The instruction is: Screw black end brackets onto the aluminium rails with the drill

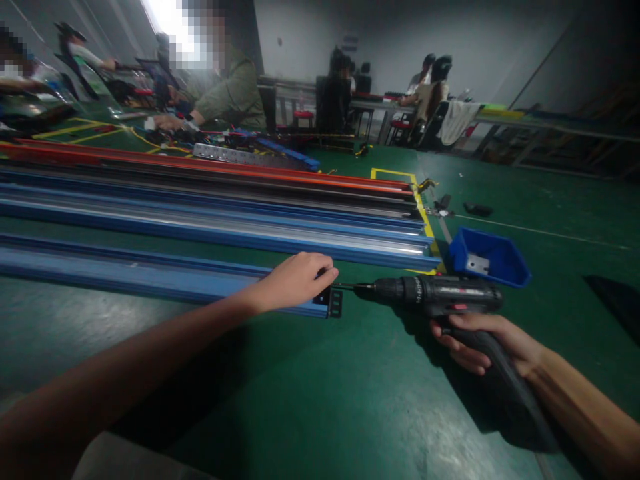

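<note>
My right hand [475,340] is wrapped round the handle of a black cordless drill [450,293]. The drill lies level, its long bit [353,285] pointing left at the end of a blue metal rail [165,270]. My left hand [297,280] is closed over that rail's right end, fingers curled down on its far side. Thumb and forefinger are close to the bit's tip, and the exact contact point is hidden by them. A black slotted bracket [336,303] sticks out from the rail end, just beside my left hand.
Several parallel rails, blue [300,233], black and orange [250,170], lie beyond on the green surface. A blue bin [490,257] with a metal plate stands to the right of them. A co-worker in a green sleeve [233,100] works across, among parts and cables. Other people sit behind.
</note>
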Demonstrator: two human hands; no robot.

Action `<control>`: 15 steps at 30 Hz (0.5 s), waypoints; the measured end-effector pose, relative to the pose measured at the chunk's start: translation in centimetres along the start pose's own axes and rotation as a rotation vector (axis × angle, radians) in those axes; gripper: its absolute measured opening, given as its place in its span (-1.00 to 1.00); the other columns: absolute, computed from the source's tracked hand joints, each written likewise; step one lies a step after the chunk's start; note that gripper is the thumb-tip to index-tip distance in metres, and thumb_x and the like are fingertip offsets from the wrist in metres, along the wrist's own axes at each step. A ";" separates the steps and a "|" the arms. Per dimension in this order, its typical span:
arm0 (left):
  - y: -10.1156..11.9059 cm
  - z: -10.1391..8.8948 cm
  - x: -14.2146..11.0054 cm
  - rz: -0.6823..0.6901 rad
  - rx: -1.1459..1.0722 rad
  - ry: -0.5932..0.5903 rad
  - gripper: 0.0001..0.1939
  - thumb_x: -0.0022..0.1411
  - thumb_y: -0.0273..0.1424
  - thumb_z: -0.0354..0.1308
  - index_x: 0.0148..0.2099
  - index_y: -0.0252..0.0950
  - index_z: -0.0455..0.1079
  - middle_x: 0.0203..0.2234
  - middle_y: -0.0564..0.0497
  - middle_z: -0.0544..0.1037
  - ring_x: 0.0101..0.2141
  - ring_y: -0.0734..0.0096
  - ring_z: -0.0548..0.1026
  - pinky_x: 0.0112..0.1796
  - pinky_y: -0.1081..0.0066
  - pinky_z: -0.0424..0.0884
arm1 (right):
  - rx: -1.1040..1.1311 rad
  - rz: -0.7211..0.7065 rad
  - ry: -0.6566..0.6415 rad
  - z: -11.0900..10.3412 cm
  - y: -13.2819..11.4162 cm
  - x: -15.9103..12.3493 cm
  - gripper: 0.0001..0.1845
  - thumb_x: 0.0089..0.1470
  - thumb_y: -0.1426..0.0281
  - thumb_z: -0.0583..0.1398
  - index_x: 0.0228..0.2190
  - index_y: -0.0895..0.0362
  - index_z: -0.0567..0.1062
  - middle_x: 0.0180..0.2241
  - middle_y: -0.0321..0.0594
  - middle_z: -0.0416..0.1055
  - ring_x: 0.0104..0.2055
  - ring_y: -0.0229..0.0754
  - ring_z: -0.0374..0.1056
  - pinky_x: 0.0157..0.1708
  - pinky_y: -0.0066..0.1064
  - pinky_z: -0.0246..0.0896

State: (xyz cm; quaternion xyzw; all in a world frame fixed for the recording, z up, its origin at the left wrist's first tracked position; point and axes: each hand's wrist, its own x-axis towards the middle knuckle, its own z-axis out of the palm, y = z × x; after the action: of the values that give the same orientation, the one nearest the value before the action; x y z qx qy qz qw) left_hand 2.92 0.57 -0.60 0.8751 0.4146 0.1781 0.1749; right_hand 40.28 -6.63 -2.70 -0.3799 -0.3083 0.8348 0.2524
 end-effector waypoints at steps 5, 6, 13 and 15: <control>0.0 -0.1 0.0 -0.006 0.000 -0.009 -0.62 0.46 -0.23 -0.05 -0.35 -0.29 0.41 -0.43 0.01 0.52 -0.38 0.38 0.42 -0.33 0.39 0.18 | -0.004 0.003 0.009 0.2 -0.1 0.0 -0.71 0.16 0.30 0.32 -0.25 0.32 0.64 -0.48 -0.18 0.44 -0.71 -0.46 0.21 -0.66 -0.58 0.33; 0.0 -0.1 0.0 -0.009 -0.001 -0.010 -0.62 0.46 -0.23 -0.05 -0.35 -0.29 0.41 -0.42 0.01 0.52 -0.38 0.38 0.42 -0.33 0.39 0.18 | -0.004 0.005 0.008 0.3 -0.1 -0.1 -0.71 0.16 0.30 0.32 -0.25 0.32 0.63 -0.48 -0.18 0.44 -0.71 -0.46 0.21 -0.66 -0.58 0.32; 0.0 -0.1 0.0 0.004 -0.006 -0.005 -0.62 0.46 -0.24 -0.05 -0.34 -0.29 0.42 -0.42 0.01 0.54 -0.39 0.39 0.42 -0.34 0.39 0.19 | -0.006 0.006 0.015 0.7 -0.3 -0.2 -0.72 0.15 0.30 0.33 -0.28 0.32 0.63 -0.49 -0.21 0.41 -0.72 -0.47 0.18 -0.66 -0.58 0.29; 0.1 -0.1 0.0 0.000 -0.003 -0.007 -0.62 0.46 -0.24 -0.05 -0.35 -0.29 0.42 -0.43 0.01 0.53 -0.40 0.39 0.42 -0.35 0.39 0.19 | -0.005 0.015 0.014 0.8 -0.3 -0.2 -0.73 0.14 0.30 0.33 -0.29 0.31 0.63 -0.50 -0.22 0.41 -0.72 -0.47 0.18 -0.66 -0.58 0.30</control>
State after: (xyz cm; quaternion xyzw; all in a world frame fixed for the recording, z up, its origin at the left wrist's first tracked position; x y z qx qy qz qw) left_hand 2.91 0.54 -0.47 0.8755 0.4137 0.1757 0.1775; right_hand 39.85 -6.79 -1.97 -0.3888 -0.3058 0.8332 0.2472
